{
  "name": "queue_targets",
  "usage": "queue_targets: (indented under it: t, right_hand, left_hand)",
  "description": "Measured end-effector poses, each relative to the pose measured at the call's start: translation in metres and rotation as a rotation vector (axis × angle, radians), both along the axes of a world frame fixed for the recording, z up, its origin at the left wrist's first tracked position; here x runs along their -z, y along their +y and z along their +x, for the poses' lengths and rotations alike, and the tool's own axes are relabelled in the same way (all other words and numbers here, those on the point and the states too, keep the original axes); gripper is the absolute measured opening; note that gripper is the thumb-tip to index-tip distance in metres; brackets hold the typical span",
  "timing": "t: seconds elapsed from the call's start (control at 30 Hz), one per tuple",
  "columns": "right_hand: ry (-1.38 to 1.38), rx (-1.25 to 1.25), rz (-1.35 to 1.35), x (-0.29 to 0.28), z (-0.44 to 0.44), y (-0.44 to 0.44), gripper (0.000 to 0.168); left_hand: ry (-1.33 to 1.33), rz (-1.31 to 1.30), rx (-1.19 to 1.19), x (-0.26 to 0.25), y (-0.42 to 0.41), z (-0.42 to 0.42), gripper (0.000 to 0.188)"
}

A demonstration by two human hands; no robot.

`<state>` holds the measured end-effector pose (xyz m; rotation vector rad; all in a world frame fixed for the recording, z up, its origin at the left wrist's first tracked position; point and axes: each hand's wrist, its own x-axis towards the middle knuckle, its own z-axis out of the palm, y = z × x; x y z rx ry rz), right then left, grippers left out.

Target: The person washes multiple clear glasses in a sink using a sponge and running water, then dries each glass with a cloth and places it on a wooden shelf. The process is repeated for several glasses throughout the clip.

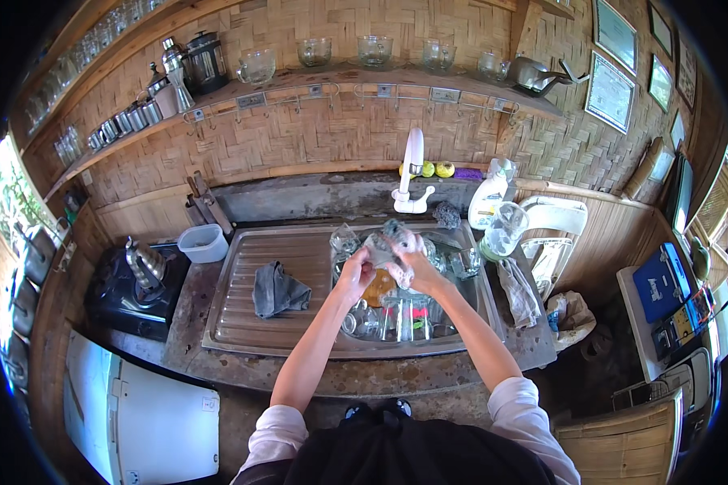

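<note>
Both hands are raised over a stainless steel sink (482,303) filled with glassware. My left hand (357,274) grips a clear, soapy piece that looks like a glass (378,250). White foam covers the fingers of my right hand (418,271), which presses a greyish, sudsy scrubber (394,229) against that piece; its exact shape is partly hidden by foam and fingers. Below the hands, several clear drinking glasses (400,318) and a glass mug (361,319) lie in the basin. More glasses (465,263) sit along its right side. A round orange-brown item (376,288) shows beneath my hands.
A white faucet (410,176) rises behind the basin. A grey cloth (279,291) lies on the ribbed drainboard (236,327). To the right stand a white detergent bottle (487,200), a clear pitcher (505,230) and a rag (519,294). A kettle (144,264) rests on the stove (106,303) at left.
</note>
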<state>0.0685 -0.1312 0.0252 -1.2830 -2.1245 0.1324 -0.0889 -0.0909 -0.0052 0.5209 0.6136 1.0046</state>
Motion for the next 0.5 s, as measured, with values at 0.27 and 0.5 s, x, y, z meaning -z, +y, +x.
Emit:
queue_targets:
  t: [0.27, 0.5]
  right_hand:
    - [0.194, 0.260, 0.091, -0.005, -0.021, 0.014, 0.030]
    - [-0.058, 0.243, 0.144, -0.010, -0.030, 0.014, 0.027]
  left_hand:
    - [0.323, 0.430, -0.157, 0.001, -0.017, 0.015, 0.021]
    - [0.522, 0.863, -0.312, 0.038, -0.006, 0.015, 0.023]
